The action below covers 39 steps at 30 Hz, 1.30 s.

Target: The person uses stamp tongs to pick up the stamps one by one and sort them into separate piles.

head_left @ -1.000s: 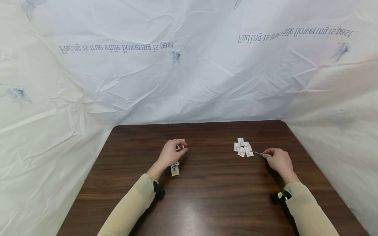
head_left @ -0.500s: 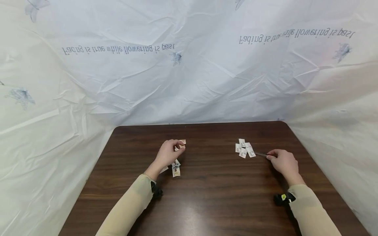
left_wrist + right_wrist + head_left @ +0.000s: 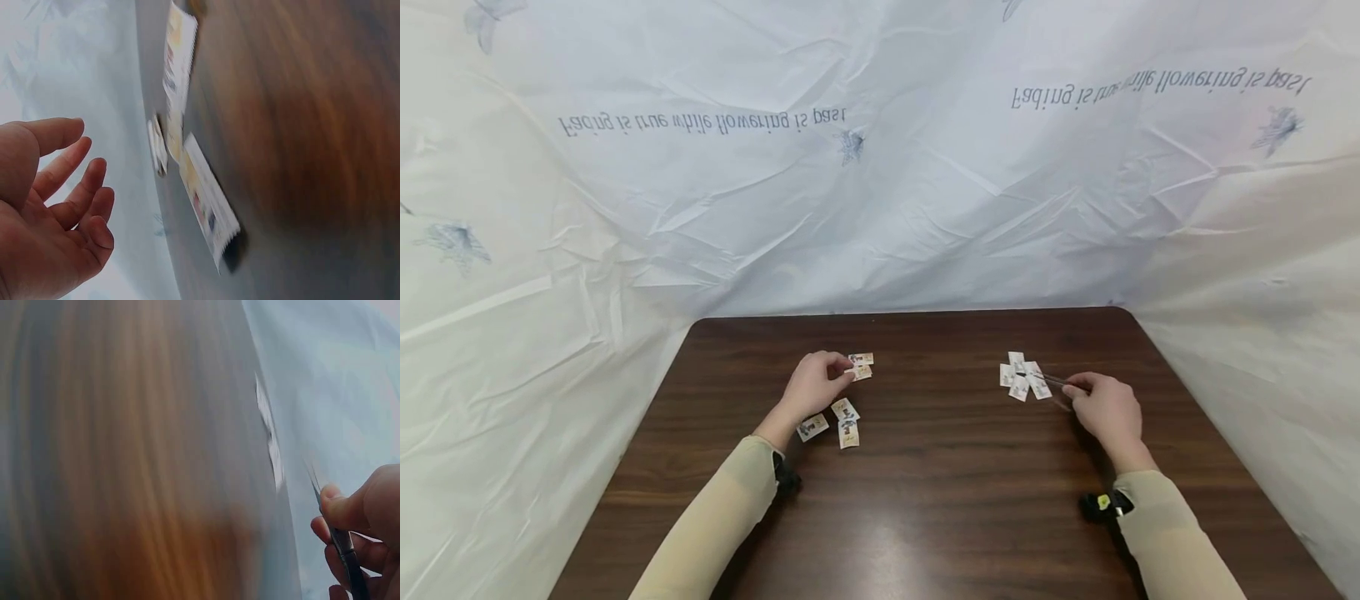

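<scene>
My left hand (image 3: 814,385) hovers over the left of the table, its loosely bent fingers holding nothing. Near it lie small printed sachets with serrated edges: a back pair (image 3: 861,359) by the fingertips, and a front group with one sachet (image 3: 848,432) overlapping another and a third (image 3: 812,427) by the wrist. In the left wrist view, a sachet (image 3: 209,203) is apart from the hand. My right hand (image 3: 1105,410) pinches slim pointed tweezers (image 3: 342,540) between thumb and fingers. Their tips reach over a cluster of white sachets (image 3: 1018,388); contact cannot be told.
The dark wooden table (image 3: 940,483) has rounded back corners. A wrinkled white sheet (image 3: 880,217) with printed lettering hangs behind it and along both sides. Each wrist carries a black strapped device (image 3: 1101,506).
My left hand has drawn to the left, uncovering the sachets beneath it. The right hand shifted right, then back left, bringing the tweezers' tips over the white cluster.
</scene>
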{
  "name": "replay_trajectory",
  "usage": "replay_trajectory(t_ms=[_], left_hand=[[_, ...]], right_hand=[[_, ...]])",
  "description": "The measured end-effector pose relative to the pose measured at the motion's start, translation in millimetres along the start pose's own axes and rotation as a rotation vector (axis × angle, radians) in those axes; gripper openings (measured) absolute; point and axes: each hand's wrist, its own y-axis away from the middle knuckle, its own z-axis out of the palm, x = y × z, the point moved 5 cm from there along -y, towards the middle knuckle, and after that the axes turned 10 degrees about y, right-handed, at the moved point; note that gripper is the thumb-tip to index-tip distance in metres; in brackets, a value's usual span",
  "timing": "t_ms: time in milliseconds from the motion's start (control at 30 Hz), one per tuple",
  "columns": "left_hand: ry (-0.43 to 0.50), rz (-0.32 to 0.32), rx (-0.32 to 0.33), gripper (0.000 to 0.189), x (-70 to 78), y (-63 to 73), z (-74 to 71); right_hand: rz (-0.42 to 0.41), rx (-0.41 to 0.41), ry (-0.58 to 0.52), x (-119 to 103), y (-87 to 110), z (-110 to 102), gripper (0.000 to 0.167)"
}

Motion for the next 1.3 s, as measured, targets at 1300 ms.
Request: replay_trajectory(t_ms=[1300], left_hand=[[-0.224, -0.007, -0.217, 0.009, -39.0, -45.2, 3.7]], right_hand=[[-0.225, -0.401, -0.485, -249.3, 21.0, 109.3, 0.019]])
